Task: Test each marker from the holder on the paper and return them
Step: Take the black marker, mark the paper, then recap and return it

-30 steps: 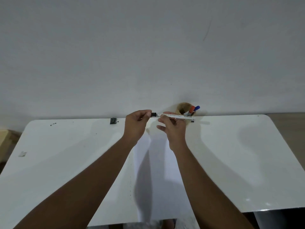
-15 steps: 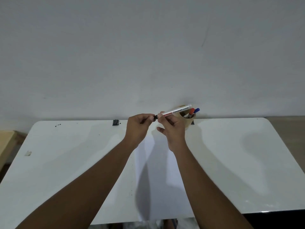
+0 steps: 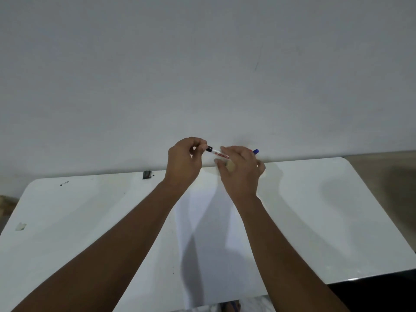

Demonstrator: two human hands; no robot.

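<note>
My table (image 3: 315, 221) is white with rounded corners, pushed up against the wall. A sheet of paper (image 3: 216, 244) lies flat in the middle, running to the near edge. At the back edge sits a small dark clip-looking thing (image 3: 147, 174), with a few black specks (image 3: 64, 183) further left. A scrap of tape (image 3: 20, 226) is stuck near the left edge.

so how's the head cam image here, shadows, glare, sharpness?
Head view: dim and soft, print on the white marker barrel unreadable; both forearms throw crossing grey shadows over the white paper sheet; a small glare streak on the glossy white table near its front right edge; wide-angle bowing curves the table's outline.
</note>
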